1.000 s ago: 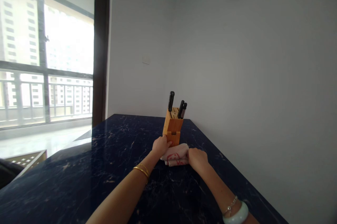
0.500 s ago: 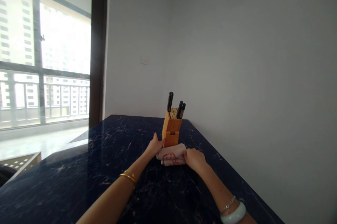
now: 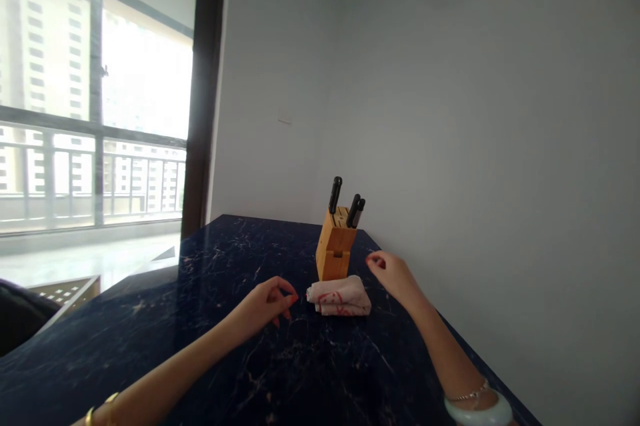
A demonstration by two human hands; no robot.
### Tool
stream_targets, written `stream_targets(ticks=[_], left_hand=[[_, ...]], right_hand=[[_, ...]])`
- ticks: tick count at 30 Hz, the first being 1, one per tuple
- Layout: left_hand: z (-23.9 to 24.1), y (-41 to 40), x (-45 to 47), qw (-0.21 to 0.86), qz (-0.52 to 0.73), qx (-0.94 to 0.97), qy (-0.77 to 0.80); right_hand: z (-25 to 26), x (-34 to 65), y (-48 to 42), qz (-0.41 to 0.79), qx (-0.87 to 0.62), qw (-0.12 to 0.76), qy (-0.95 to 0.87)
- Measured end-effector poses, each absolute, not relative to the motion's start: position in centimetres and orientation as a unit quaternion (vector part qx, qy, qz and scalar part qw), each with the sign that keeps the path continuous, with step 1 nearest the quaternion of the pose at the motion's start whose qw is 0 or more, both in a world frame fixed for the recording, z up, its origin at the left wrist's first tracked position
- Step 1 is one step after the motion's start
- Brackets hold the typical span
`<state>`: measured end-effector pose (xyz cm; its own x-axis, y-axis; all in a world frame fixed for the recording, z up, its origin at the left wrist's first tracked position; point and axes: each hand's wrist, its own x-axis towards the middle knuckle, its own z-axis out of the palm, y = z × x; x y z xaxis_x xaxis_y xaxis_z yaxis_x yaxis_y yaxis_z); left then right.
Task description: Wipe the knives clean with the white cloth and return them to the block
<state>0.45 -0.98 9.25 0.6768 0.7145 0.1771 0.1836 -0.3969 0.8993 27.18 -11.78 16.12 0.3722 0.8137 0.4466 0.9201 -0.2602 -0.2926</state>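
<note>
A pale pink folded towel (image 3: 341, 297) with red print lies on the dark table, close in front of a wooden knife block (image 3: 336, 253). Several black-handled knives (image 3: 335, 195) stand upright in the block's slots. Just left of the towel hovers my left hand (image 3: 270, 303), empty, its fingers loosely curled and apart. My right hand (image 3: 393, 273) is raised to the right of the block, clear of the towel, with loosely bent fingers and nothing in them.
The dark blue marbled table (image 3: 240, 246) runs back to a grey wall (image 3: 450, 146). A glass window (image 3: 145, 79) stands at the left. Beyond the table's left edge are a perforated light-coloured surface (image 3: 75, 289) and a black object (image 3: 23, 316).
Both hands have let go of the towel and moved apart, the left one back to the left, the right one up and to the right. The camera view has turned slightly left.
</note>
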Motion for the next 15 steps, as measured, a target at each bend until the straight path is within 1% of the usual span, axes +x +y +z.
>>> stream_targets(ticks=[2, 3, 5, 8, 11, 13, 15], left_hand=[[9.1, -0.8, -0.4, 0.463, 0.281, 0.79, 0.289], [9.0, -0.6, -0.7, 0.465, 0.281, 0.788, 0.29], [8.7, -0.4, -1.0, 0.475, 0.282, 0.783, 0.286], [8.3, -0.3, -1.3, 0.495, 0.279, 0.775, 0.275], [8.2, -0.6, -1.6, 0.512, 0.271, 0.767, 0.276], [8.2, -0.9, -1.8, 0.522, 0.266, 0.762, 0.276], [8.3, -1.3, -2.0, 0.532, 0.261, 0.759, 0.271]], right_hand=[[18.1, 25.7, -11.6, -0.204, -0.727, 0.379, -0.535], [19.1, 24.8, -11.4, -0.255, -0.694, 0.413, -0.531], [21.3, 22.9, -10.6, -0.324, -0.644, 0.426, -0.547], [24.4, 20.6, -8.2, -0.383, -0.625, 0.376, -0.567], [27.3, 20.0, -4.7, -0.41, -0.66, 0.306, -0.55], [28.9, 20.4, -2.5, -0.395, -0.712, 0.269, -0.515], [30.3, 21.2, -0.8, -0.322, -0.779, 0.231, -0.486]])
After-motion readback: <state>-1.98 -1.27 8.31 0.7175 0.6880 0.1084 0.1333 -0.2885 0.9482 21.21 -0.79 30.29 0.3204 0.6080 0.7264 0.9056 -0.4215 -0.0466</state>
